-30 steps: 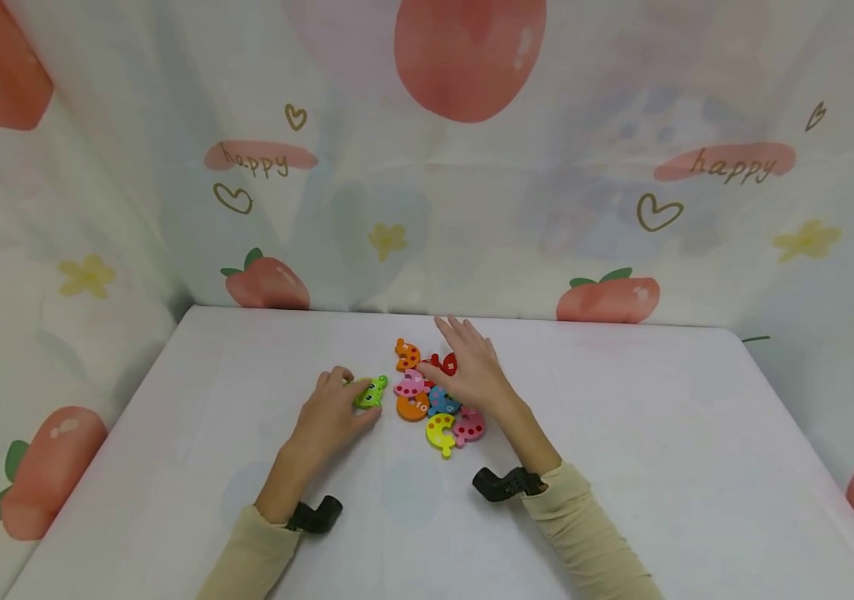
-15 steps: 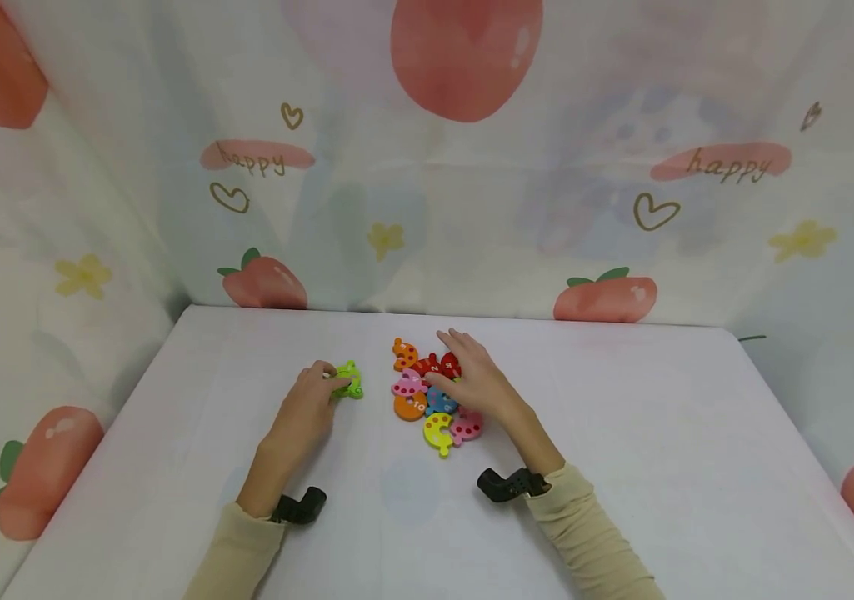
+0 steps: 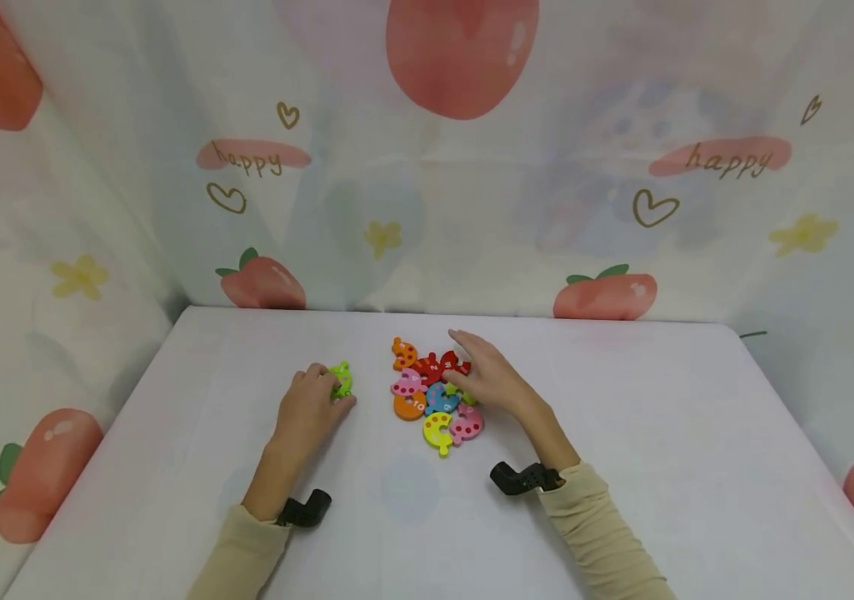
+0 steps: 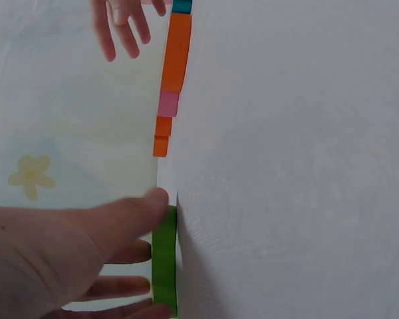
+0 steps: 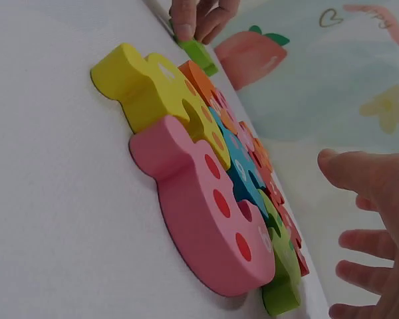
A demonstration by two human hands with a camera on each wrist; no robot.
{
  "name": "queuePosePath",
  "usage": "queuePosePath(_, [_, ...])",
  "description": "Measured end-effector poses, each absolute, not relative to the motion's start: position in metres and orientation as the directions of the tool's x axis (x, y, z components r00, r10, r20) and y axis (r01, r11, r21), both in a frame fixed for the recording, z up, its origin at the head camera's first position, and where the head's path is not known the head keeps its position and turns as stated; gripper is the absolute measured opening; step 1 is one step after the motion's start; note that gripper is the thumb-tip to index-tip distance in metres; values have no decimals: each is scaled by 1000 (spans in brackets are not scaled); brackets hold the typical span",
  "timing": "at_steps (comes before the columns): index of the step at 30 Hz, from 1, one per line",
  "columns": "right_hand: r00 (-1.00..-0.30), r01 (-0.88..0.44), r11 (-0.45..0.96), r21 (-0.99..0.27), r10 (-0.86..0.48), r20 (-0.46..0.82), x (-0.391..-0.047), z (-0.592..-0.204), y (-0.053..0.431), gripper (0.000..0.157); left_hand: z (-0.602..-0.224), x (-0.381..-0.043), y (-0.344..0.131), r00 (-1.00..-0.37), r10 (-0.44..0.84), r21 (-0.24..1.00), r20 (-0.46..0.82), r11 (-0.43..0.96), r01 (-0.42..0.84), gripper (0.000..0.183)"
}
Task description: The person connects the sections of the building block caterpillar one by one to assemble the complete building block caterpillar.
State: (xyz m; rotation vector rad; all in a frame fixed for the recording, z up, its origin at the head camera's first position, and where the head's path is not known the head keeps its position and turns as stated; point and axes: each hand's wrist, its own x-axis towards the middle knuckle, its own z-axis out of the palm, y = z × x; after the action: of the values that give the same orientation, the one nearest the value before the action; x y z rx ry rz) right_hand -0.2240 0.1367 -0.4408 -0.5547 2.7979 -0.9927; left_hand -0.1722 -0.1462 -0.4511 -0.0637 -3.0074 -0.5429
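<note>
In the head view my left hand (image 3: 310, 408) is at a light green animal-shaped toy piece (image 3: 342, 380), left of the other pieces. Its thumb lies at the near end and its fingers reach over the left side, holding the piece. The left wrist view shows this green piece (image 4: 163, 259) edge-on, with thumb and fingertips against it. My right hand (image 3: 497, 379) hovers at the right side of a cluster of colourful dotted number pieces, fingers extended and holding nothing. Among them are a pink piece (image 5: 206, 212), a yellow piece (image 5: 159, 93) and a blue piece (image 3: 441, 398).
An orange piece (image 3: 410, 407) marked 10 and red pieces (image 3: 428, 367) belong to the cluster on the white table (image 3: 621, 433). A fruit-printed curtain (image 3: 471, 208) hangs behind the table. Each wrist wears a black camera mount (image 3: 305, 508).
My left hand has carried the green piece leftward, away from the cluster, and its thumb now stands wider. The right hand has drawn slightly right, uncovering more of the red and green pieces.
</note>
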Motion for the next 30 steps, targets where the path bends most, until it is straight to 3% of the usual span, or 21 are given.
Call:
queuePosePath(10, [-885,-361,698,-619,-465,-8,-224,-441,141,50,-458,-179,-162,-981,142,395,130,901,183,27])
queuePosePath(17, [-846,-502,762,-410,-531,48,-218,-443,111,38,-462,-185,-187,-939,313,392,144,853,345,43])
queuePosePath(21, [-869,-476,806,-352,-494,44,-221,-443,101,34,-460,-187,-192,-937,329,392,114,852,347,50])
queuePosePath(30, [-914,-396,890,-228,-405,5,-227,-440,89,31,-459,-201,-190,-930,326,406,171,836,368,40])
